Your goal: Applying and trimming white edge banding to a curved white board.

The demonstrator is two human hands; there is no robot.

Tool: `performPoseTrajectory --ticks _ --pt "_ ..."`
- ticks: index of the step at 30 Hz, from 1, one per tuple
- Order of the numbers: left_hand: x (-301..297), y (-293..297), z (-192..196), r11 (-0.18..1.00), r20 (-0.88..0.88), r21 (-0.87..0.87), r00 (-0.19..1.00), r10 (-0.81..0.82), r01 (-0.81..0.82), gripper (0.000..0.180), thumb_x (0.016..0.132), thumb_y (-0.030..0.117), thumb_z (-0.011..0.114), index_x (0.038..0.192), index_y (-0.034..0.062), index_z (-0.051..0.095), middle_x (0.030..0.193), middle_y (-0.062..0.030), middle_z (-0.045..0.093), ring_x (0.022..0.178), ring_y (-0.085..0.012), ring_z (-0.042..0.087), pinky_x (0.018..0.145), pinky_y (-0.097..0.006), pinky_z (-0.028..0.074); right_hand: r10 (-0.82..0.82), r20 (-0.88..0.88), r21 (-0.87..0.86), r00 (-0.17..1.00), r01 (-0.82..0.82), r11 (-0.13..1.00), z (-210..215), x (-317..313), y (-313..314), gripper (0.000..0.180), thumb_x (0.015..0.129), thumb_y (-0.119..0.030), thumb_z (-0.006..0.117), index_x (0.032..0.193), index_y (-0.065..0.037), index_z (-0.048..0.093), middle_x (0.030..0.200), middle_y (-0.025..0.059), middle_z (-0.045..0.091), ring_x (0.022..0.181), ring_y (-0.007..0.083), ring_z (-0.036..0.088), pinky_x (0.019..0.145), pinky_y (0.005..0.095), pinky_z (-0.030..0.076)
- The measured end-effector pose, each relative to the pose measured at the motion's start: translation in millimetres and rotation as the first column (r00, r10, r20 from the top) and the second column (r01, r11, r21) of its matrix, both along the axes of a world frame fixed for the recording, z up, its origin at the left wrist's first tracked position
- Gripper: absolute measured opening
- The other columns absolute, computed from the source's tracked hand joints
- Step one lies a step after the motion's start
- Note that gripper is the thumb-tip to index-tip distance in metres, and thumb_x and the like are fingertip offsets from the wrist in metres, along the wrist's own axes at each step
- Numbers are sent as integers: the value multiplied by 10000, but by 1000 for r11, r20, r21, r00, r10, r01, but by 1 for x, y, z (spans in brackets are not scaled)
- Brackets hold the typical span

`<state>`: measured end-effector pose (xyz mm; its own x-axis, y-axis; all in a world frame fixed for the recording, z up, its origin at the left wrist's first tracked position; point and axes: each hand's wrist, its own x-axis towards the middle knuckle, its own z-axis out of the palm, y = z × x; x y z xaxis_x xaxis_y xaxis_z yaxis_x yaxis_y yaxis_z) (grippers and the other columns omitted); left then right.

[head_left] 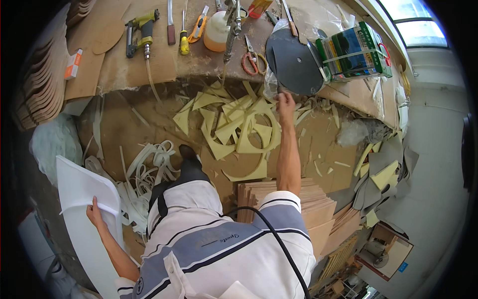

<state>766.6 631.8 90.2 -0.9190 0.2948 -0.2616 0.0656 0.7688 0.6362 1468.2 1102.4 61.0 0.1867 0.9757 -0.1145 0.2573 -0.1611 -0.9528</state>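
Note:
My left hand (94, 213) grips the edge of a large white foam sheet (92, 239), which hangs down at my left side. A narrow white strip runs across the sheet near my fingers. My right arm reaches forward to the workbench edge, where my right hand (285, 103) is closed just below a dark grey disc (294, 62). A slim dark thing shows at the fingertips, too small to name. Clear plastic film (270, 82) lies beside that hand. Red-handled scissors (254, 62) rest left of the disc.
On the bench lie a green staple gun (142, 32), a yellow screwdriver (184, 44), an orange cutter (199, 25), a bottle of amber liquid (216, 32) and a strapped green box (353, 52). Yellow foam offcuts (234, 122), white strips (149, 164) and stacked boards (318, 209) surround my legs.

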Motion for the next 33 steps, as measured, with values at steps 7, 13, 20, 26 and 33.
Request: performPoseTrajectory --ticks 7,13,20,26,33 --pt "-27 -20 -14 993 -1 -120 1000 8 -8 407 847 337 736 880 -63 668 809 -107 673 760 -165 585 710 -309 476 -411 -79 -256 908 380 889 -46 108 13 259 969 -253 522 1019 -7 585 919 141 660 603 132 550 447 268 410" --pt "8 -4 -1 960 35 200 981 193 -196 315 792 322 766 808 41 624 745 -14 597 645 -132 495 578 -319 407 -526 577 706 624 -57 706 -26 59 -15 375 1015 -303 424 1152 37 503 1175 251 542 1042 346 534 921 473 441" --pt "13 17 47 996 15 65 999 52 -52 395 834 355 706 715 -4 592 656 -79 557 620 -176 478 594 -360 405 467 37 199 884 -464 863 127 -261 -154 197 964 -176 577 1051 0 559 769 41 596 571 70 483 482 206 374" --pt "4 20 76 967 -53 81 970 -237 241 358 869 313 692 796 -34 637 690 -71 577 638 -168 513 618 -332 429 870 -357 -311 339 -922 232 79 -398 -233 244 973 -247 603 940 -7 633 673 -16 561 558 41 455 477 207 341" --pt "-8 56 79 825 -34 201 846 -532 528 389 862 317 668 713 -25 560 595 -164 526 540 -294 488 560 -409 398 958 -251 -502 138 -865 -7 69 -410 -263 248 960 -253 615 882 -18 627 656 -8 577 549 42 442 497 219 350"
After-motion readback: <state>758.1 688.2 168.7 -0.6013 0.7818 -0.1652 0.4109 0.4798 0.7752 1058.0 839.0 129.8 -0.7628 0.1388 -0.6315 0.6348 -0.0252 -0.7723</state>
